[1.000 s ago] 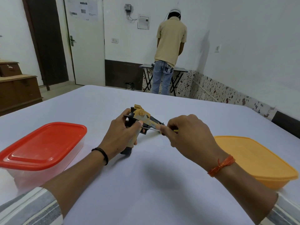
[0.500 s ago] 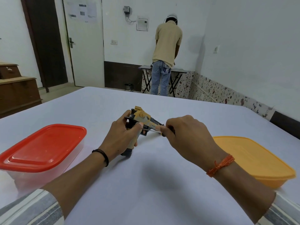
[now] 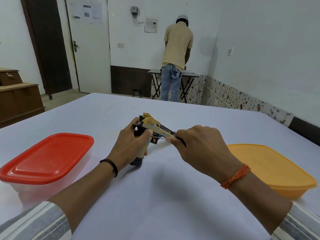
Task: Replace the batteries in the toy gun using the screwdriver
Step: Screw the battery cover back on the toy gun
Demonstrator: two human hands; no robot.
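Observation:
A tan and black toy gun point(image 3: 153, 126) stands on its grip base on the white table point(image 3: 155, 196), barrel pointing right. My left hand point(image 3: 129, 147) grips its handle, thumb laid against the side. My right hand point(image 3: 199, 146) pinches a small screwdriver point(image 3: 160, 137) by its dark handle. The thin metal shaft runs left to the gun's grip, just by my left thumb. The tip's contact point is hidden behind the thumb. No batteries are visible.
A clear box with a red lid point(image 3: 46, 158) sits at the left. A yellow-lidded box point(image 3: 270, 168) sits at the right. Beyond the table a person point(image 3: 176, 59) stands with their back turned at a small folding table point(image 3: 173, 73).
Both hands and the gun stay in nearly the same place. The yellow part of the screwdriver seen a second ago is hidden in my right hand's fingers now.

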